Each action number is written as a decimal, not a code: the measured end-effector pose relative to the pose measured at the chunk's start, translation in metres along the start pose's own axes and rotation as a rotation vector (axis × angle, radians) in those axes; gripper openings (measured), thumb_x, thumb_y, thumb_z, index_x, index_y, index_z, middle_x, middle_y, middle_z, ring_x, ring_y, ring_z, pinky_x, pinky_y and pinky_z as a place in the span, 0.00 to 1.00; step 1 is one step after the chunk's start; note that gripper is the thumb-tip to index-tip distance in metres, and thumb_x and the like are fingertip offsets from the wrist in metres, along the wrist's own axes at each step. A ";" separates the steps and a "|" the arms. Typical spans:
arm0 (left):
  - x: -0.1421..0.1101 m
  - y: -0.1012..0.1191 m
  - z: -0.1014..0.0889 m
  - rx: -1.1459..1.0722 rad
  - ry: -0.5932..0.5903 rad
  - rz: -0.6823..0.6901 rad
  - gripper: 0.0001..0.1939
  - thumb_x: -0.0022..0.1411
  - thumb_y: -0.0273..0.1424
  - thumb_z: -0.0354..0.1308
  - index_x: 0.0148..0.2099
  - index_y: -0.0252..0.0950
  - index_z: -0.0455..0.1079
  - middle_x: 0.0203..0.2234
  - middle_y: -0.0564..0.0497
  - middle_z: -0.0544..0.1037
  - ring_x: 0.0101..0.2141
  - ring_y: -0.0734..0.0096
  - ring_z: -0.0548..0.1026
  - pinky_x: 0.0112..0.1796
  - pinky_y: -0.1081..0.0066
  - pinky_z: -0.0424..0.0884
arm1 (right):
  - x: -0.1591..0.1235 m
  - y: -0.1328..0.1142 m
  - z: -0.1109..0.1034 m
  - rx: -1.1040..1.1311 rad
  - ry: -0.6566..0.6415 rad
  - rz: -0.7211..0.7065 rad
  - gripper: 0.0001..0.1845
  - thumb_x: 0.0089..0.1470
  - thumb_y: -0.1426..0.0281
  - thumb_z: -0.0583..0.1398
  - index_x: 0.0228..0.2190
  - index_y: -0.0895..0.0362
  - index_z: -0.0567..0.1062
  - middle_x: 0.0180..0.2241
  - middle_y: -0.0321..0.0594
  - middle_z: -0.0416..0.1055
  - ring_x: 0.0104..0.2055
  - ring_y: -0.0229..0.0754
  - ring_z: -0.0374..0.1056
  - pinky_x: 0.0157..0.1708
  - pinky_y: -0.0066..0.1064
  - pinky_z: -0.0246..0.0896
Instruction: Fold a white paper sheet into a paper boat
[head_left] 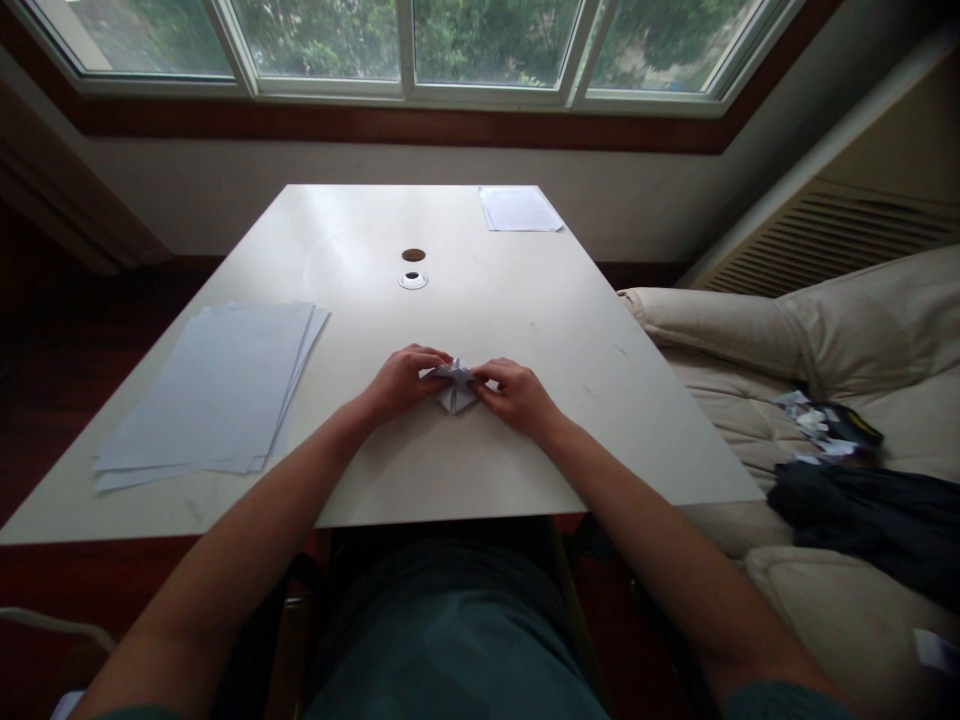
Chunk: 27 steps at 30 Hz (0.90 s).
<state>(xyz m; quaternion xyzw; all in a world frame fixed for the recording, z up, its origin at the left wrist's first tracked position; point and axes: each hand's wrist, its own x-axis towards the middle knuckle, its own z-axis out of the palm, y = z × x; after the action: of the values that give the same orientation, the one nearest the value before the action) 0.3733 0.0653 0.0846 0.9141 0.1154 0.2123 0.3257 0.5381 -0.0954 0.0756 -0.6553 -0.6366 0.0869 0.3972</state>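
A small piece of folded white paper point(456, 392) sits between my two hands, near the front middle of the white table. Its folds rise to a raised ridge in the middle and come to a point toward me. My left hand point(407, 381) pinches its left side between thumb and fingers. On the opposite side, my right hand point(519, 395) grips the right edge in the same way. The fingers partly cover both side edges of the paper.
Loose white sheets point(217, 385) lie stacked on the table's point(360, 440) left side, with more sheets point(519, 209) at the far right corner. A cable-hole ring point(412, 281) lies beside a round hole point(413, 255). A beige sofa point(720, 325) with dark cloth point(862, 515) stands at right.
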 end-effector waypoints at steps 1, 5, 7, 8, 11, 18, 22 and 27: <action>0.000 0.001 0.000 -0.001 0.004 0.004 0.08 0.59 0.35 0.61 0.38 0.40 0.79 0.42 0.48 0.81 0.42 0.63 0.76 0.45 0.67 0.69 | 0.000 0.000 0.000 -0.002 -0.003 -0.013 0.09 0.58 0.70 0.59 0.40 0.52 0.79 0.34 0.39 0.76 0.37 0.43 0.68 0.39 0.34 0.63; 0.001 0.006 0.002 -0.002 -0.007 -0.040 0.10 0.60 0.38 0.61 0.34 0.37 0.77 0.32 0.49 0.80 0.32 0.70 0.74 0.35 0.71 0.67 | 0.000 -0.001 0.000 0.029 0.016 -0.018 0.11 0.61 0.68 0.58 0.42 0.51 0.78 0.34 0.40 0.76 0.38 0.43 0.68 0.42 0.36 0.64; 0.001 0.010 0.002 0.000 0.003 -0.097 0.13 0.61 0.40 0.59 0.32 0.35 0.74 0.26 0.53 0.76 0.27 0.74 0.69 0.31 0.73 0.64 | 0.001 -0.001 0.001 0.080 0.037 0.018 0.12 0.61 0.66 0.57 0.44 0.52 0.77 0.34 0.40 0.75 0.37 0.43 0.68 0.39 0.35 0.65; 0.001 0.012 0.002 -0.005 0.016 -0.125 0.14 0.62 0.41 0.58 0.32 0.35 0.73 0.24 0.54 0.75 0.25 0.75 0.68 0.29 0.74 0.63 | 0.001 -0.001 0.002 0.108 0.048 0.037 0.13 0.62 0.65 0.57 0.45 0.52 0.77 0.36 0.40 0.75 0.37 0.42 0.69 0.38 0.34 0.65; 0.001 0.017 0.001 -0.051 0.050 -0.153 0.15 0.64 0.42 0.56 0.35 0.35 0.71 0.24 0.55 0.74 0.25 0.75 0.67 0.28 0.75 0.62 | 0.001 -0.003 0.004 0.162 0.073 0.070 0.14 0.62 0.63 0.56 0.46 0.53 0.75 0.40 0.41 0.75 0.39 0.43 0.70 0.40 0.35 0.67; -0.001 0.020 -0.002 -0.264 -0.001 -0.179 0.13 0.56 0.37 0.62 0.40 0.35 0.73 0.28 0.52 0.76 0.27 0.74 0.70 0.28 0.75 0.64 | 0.000 -0.010 -0.001 0.152 0.163 0.068 0.14 0.63 0.61 0.54 0.45 0.53 0.73 0.41 0.42 0.75 0.40 0.43 0.71 0.41 0.35 0.67; 0.000 0.019 -0.001 -0.477 -0.034 -0.217 0.13 0.56 0.38 0.63 0.36 0.33 0.71 0.26 0.52 0.74 0.26 0.74 0.69 0.28 0.74 0.65 | -0.001 -0.011 -0.003 0.161 0.187 0.085 0.16 0.63 0.59 0.55 0.46 0.53 0.74 0.40 0.43 0.76 0.38 0.43 0.71 0.38 0.34 0.67; 0.001 0.021 0.000 -0.525 0.005 -0.270 0.15 0.56 0.39 0.65 0.39 0.32 0.72 0.24 0.52 0.74 0.23 0.76 0.67 0.25 0.74 0.62 | -0.002 -0.010 0.001 0.290 0.139 0.193 0.21 0.63 0.56 0.54 0.53 0.52 0.68 0.35 0.39 0.75 0.28 0.39 0.71 0.30 0.32 0.66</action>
<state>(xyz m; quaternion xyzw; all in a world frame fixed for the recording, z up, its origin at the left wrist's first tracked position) 0.3761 0.0501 0.0983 0.7743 0.1780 0.1920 0.5761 0.5292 -0.0978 0.0803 -0.6537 -0.5224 0.1701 0.5204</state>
